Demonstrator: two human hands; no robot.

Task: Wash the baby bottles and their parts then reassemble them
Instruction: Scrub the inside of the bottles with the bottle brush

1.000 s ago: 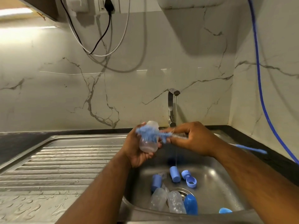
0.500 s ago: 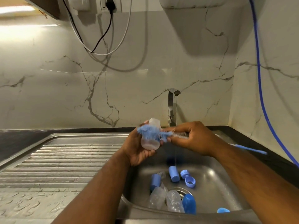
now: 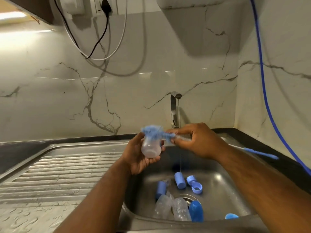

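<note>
**Brush head meeting the small bottle above the sink**

The left hand is cupping a small translucent plastic baby bottle from below and behind, with fingers and thumb curling round its rounded, cloudy body. It is holding the bottle above the left edge of the basin. The bottle's upper end is sitting behind the fuzzy head of a blue-bristled bottle brush, which is blurring with motion, so I cannot tell whether the bristles are inside the mouth.

The right hand is pinching the brush's thin shaft just beside the head, its fingers bending tightly. The long handle is running back past the wrist to a blue tip over the dark counter.

A thin stream of water is falling from the curved metal tap into the smooth stainless steel sink basin.

Other parts are lying on the basin floor:
- two blue cylindrical caps
- a pale blue screw ring
- two clear plastic bottles resting on their sides over the drain
- a glossy dark blue domed cap touching them

A ribbed steel drainboard, beaded with droplets, is stretching to the left. A veined white marble wall is rising behind, and a blue hose is hanging down at the right.
</note>
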